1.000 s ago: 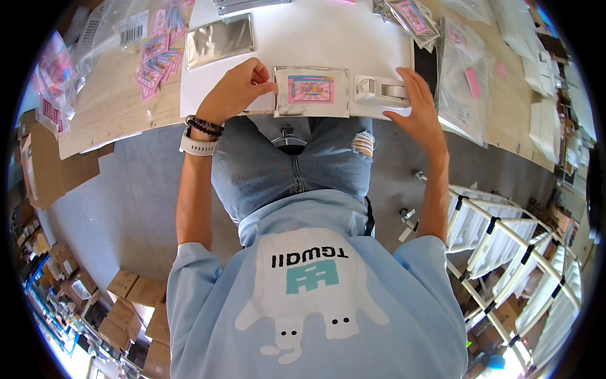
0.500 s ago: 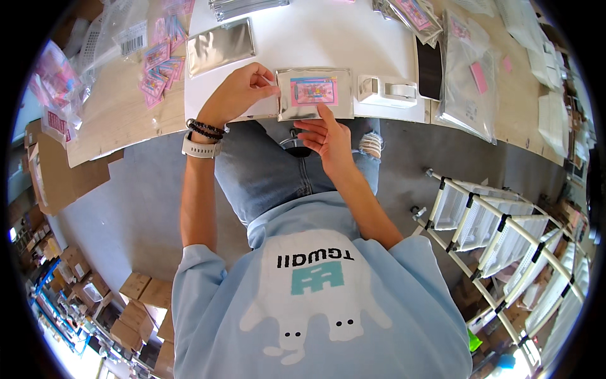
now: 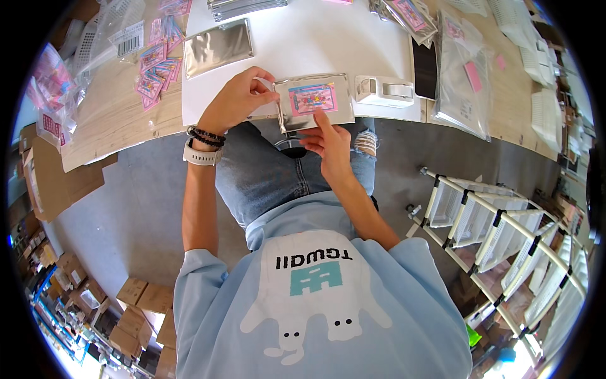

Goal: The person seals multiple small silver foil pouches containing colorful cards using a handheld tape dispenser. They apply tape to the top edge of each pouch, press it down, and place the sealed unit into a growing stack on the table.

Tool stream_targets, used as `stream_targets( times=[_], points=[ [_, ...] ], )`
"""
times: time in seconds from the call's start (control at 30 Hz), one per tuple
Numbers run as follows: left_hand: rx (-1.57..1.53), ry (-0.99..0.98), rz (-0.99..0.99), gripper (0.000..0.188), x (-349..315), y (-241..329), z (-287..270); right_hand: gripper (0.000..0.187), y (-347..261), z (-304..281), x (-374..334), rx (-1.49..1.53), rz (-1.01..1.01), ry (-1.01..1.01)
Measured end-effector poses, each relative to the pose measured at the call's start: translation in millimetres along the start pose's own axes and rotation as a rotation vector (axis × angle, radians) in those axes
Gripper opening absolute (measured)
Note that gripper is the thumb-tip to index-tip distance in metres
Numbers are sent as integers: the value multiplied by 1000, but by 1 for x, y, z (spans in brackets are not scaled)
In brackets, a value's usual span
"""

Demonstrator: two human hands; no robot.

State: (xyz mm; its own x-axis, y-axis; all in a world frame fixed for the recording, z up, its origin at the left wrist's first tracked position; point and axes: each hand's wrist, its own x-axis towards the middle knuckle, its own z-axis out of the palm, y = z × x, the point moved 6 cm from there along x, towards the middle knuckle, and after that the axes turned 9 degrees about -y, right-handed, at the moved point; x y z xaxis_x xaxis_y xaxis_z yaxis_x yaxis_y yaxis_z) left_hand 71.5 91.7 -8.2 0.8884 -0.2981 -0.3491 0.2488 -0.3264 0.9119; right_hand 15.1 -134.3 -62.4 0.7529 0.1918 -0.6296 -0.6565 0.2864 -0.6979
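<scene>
A flat silver foil pouch (image 3: 344, 106) lies at the table's near edge, slightly tilted, its near part sticking out over the edge. On its face is a pink printed label (image 3: 314, 99). My left hand (image 3: 237, 98) pinches the pouch's left side between thumb and fingertips. From the near side, my right hand (image 3: 331, 148) grips the pouch with its thumb on top by the label; the other fingers curl below, partly hidden. Just right of the pouch stands a small white tape dispenser (image 3: 384, 91). Another foil pouch (image 3: 219, 48), with no label showing, lies beyond my left hand.
Loose pink labels (image 3: 161, 72) and clear plastic bags (image 3: 55, 88) lie at the left. Stacked foil pouches (image 3: 243, 6) are at the back, labelled ones (image 3: 407, 16) at back right. A dark phone (image 3: 424, 69) lies beside a clear bag (image 3: 464, 82). A rack (image 3: 499, 218) stands at right.
The pouch has turned slightly and its near edge has come a little toward me, farther over the table edge. Both hands keep their hold.
</scene>
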Motion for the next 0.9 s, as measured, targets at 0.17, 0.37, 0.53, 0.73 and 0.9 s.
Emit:
stream_targets(
  times=[0.17,0.37,0.53,0.73,0.9],
  points=[
    [-15,-22,-37,34,-3,3,-2,35,1,1,2,71,-130,53],
    [-157,-62,-9,32,-10,-3,-1,28,-4,8,-2,167,-205,21],
    [-220,-78,-4,33,-12,-3,-1,26,0,5,3,188,-256,-22],
    [-236,-40,-22,35,-14,-3,-3,18,-11,17,1,118,-283,-83],
    [-218,-30,-41,36,-15,-4,-6,23,-15,15,6,178,-328,-81]
  ],
)
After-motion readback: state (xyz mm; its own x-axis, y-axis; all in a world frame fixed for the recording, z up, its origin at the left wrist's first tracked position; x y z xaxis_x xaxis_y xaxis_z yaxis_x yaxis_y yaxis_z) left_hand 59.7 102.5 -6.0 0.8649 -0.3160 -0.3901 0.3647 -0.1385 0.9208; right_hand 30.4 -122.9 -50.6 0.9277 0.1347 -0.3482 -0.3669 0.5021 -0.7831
